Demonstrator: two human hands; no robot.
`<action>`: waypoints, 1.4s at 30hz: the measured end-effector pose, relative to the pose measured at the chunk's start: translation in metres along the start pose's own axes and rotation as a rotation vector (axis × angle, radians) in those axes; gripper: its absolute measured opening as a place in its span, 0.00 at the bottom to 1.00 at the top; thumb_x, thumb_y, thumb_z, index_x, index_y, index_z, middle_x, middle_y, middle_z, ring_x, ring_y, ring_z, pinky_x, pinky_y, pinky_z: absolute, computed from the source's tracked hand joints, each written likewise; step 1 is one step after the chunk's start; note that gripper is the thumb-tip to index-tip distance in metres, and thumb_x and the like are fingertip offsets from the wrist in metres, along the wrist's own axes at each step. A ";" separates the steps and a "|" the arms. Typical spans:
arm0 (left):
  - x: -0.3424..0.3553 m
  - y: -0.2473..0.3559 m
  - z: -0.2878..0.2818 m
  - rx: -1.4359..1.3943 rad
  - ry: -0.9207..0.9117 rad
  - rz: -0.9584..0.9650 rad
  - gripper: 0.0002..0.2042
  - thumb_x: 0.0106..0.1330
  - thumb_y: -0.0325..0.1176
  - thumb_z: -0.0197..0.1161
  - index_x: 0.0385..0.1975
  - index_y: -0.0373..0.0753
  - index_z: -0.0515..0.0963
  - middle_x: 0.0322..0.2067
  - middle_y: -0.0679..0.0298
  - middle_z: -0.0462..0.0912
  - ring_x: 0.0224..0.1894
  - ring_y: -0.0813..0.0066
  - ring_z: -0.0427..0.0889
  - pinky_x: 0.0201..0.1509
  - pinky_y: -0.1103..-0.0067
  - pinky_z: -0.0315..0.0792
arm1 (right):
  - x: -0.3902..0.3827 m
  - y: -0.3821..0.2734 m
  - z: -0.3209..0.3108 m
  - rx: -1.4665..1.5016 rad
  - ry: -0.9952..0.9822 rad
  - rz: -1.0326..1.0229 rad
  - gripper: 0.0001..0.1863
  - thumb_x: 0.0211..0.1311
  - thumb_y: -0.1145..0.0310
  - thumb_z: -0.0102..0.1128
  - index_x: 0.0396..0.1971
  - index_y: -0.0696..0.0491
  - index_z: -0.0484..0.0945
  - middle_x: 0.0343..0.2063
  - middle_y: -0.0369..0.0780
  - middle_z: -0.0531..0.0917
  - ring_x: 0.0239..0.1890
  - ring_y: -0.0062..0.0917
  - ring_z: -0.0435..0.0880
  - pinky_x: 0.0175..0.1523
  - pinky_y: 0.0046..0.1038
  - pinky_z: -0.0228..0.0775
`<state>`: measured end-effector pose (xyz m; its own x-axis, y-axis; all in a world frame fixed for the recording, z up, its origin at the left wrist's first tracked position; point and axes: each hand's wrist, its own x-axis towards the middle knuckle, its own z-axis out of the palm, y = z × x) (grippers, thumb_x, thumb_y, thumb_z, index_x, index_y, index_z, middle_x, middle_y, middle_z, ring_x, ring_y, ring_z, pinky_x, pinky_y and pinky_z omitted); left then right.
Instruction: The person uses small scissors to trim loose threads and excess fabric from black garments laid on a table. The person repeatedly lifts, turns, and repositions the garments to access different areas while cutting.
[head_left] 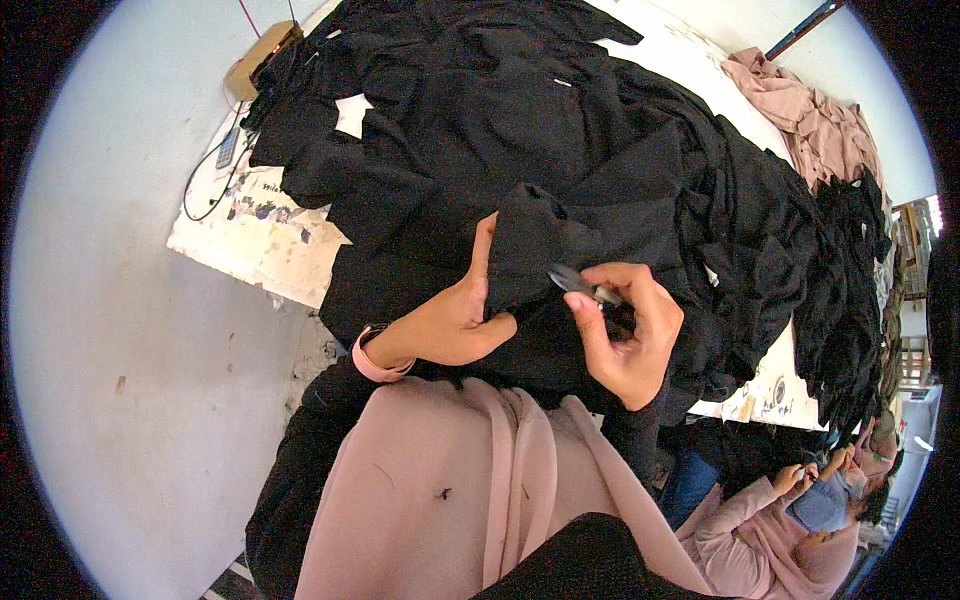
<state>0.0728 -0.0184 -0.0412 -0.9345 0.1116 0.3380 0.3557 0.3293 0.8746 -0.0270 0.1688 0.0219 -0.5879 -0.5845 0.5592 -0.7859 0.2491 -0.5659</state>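
Observation:
A large heap of black cloth (430,130) covers the table in front of me. My left hand (455,315), with a pink band (375,358) at the wrist, holds a raised fold of the cloth (535,235). Its index finger runs up along the fold's edge and the thumb points right; the other fingers are hidden by the fabric. Just to the right of this fold, my right hand (635,330) grips small dark thread snips (575,280) between thumb and fingers. The tool's tip points up and left, over the cloth.
The white tabletop (270,250) shows at left, with a dark cable (190,190) and a small calculator-like device (227,150). A brown box (262,60) stands at the far left. Pink cloth (800,110) lies far right. Another person (770,530) works at lower right.

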 end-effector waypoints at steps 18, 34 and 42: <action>-0.003 0.006 0.002 -0.050 0.005 -0.079 0.50 0.59 0.19 0.51 0.67 0.25 0.13 0.70 0.34 0.48 0.75 0.56 0.52 0.77 0.72 0.42 | -0.010 0.002 0.007 0.160 0.005 0.124 0.09 0.54 0.68 0.73 0.31 0.55 0.81 0.26 0.41 0.85 0.22 0.31 0.82 0.29 0.28 0.70; 0.004 0.015 0.005 0.017 -0.101 -0.255 0.46 0.61 0.18 0.51 0.70 0.29 0.21 0.60 0.38 0.67 0.65 0.50 0.71 0.69 0.69 0.61 | 0.004 -0.012 0.005 -0.045 -0.012 -0.171 0.10 0.51 0.68 0.75 0.32 0.51 0.83 0.22 0.35 0.84 0.18 0.25 0.79 0.25 0.25 0.63; -0.003 0.009 0.002 0.094 0.056 -0.034 0.40 0.60 0.18 0.49 0.72 0.25 0.38 0.61 0.29 0.64 0.64 0.44 0.71 0.67 0.68 0.64 | -0.003 0.009 0.007 0.487 0.173 0.229 0.22 0.54 0.69 0.73 0.46 0.58 0.73 0.34 0.38 0.79 0.34 0.18 0.75 0.41 0.21 0.68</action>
<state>0.0782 -0.0137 -0.0353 -0.9429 0.0473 0.3297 0.3184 0.4184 0.8506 -0.0309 0.1677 0.0112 -0.7879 -0.4122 0.4575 -0.4798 -0.0550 -0.8757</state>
